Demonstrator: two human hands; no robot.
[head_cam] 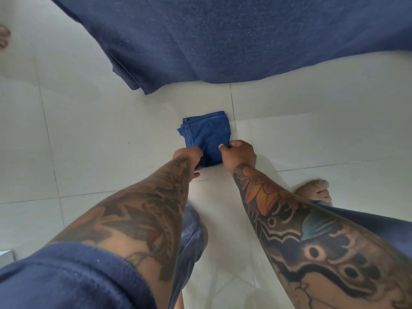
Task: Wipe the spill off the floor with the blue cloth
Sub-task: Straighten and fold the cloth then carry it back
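Note:
A folded blue cloth [206,136] lies flat on the pale tiled floor [100,134], beside a grout line. My left hand [189,157] grips its near left corner, fingers curled under the edge. My right hand [239,153] pinches the near right edge between thumb and fingers. Both forearms reach down and forward from the bottom of the view. No spill shows clearly on the tiles; a faint sheen lies just right of the cloth.
A dark blue garment [234,39] hangs across the top of the view. My bare right foot [316,192] stands right of my hands; my left knee in blue shorts [192,230] is below them. Another bare foot [4,37] shows at the far left edge.

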